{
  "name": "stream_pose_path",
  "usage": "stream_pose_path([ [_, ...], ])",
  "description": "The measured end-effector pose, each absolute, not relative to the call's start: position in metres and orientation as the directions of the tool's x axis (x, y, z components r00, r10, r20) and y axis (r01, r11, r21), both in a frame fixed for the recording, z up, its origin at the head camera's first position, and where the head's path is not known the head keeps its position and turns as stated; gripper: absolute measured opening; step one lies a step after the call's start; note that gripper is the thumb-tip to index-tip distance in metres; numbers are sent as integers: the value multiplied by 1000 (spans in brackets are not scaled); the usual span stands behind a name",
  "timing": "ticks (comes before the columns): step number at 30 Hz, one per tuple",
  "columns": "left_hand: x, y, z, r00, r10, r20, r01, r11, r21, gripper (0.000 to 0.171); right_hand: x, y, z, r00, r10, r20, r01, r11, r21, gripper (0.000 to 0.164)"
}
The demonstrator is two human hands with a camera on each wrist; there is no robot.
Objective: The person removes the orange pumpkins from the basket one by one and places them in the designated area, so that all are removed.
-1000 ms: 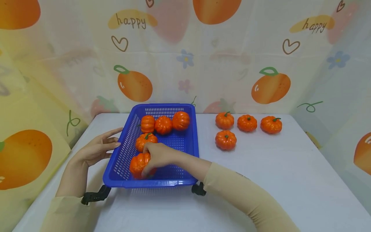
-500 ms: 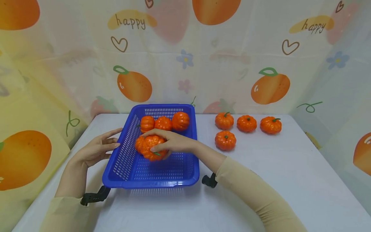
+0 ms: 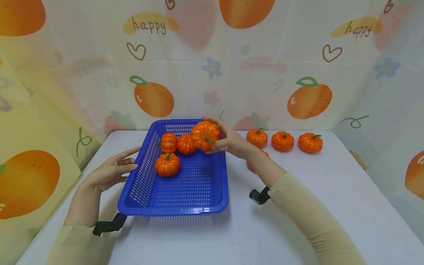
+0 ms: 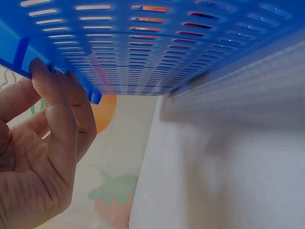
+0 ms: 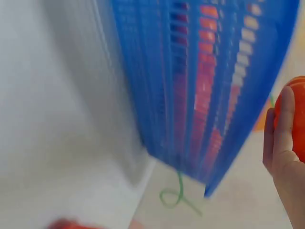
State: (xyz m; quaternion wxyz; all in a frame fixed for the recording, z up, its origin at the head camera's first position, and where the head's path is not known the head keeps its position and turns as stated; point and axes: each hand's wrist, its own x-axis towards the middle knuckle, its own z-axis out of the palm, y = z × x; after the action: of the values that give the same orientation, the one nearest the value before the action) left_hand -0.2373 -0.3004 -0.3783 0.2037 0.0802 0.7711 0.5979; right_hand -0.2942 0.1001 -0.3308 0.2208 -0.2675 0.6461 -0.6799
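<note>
A blue slotted plastic basket (image 3: 180, 211) stands on the table at centre-left, its near wall facing me. At its left rim my left hand (image 3: 110, 170) holds on with bent fingers; the left wrist view shows those fingertips right at the rim. Over the far right corner of the basket, my right hand (image 3: 233, 142) grips a small orange toy pumpkin (image 3: 202, 133), thumb on the near side and fingers behind. The pumpkin's green stem points toward me. Inside, a ribbed pumpkin (image 3: 169, 142) and a round pumpkin (image 3: 186, 144) sit at the back, with a stemmed pumpkin (image 3: 167, 165) in front.
On the white table (image 3: 275, 221), right of the basket, a pumpkin (image 3: 256, 137), another pumpkin (image 3: 282, 141) and a third pumpkin (image 3: 310, 142) form a back row. My right forearm partly covers a pumpkin (image 3: 250, 166) before them. A printed curtain (image 3: 245, 81) hangs behind.
My right hand lifted the pumpkin from the basket's front left and carried it back and right, over the far right corner. The left hand and basket stay in place.
</note>
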Motion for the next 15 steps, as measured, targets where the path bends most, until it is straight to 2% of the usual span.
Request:
stream_pose_path([
  [4, -237, -302, -379, -902, 374, -215, -118, 264, 957, 72, -299, 120, -328, -804, -585, 108, -116, -25, -993, 97],
  [15, -237, -301, -378, -908, 355, -224, -118, 298, 947, 72, -309, 170, -329, -913, -400, 78, -117, 74, -990, 84],
])
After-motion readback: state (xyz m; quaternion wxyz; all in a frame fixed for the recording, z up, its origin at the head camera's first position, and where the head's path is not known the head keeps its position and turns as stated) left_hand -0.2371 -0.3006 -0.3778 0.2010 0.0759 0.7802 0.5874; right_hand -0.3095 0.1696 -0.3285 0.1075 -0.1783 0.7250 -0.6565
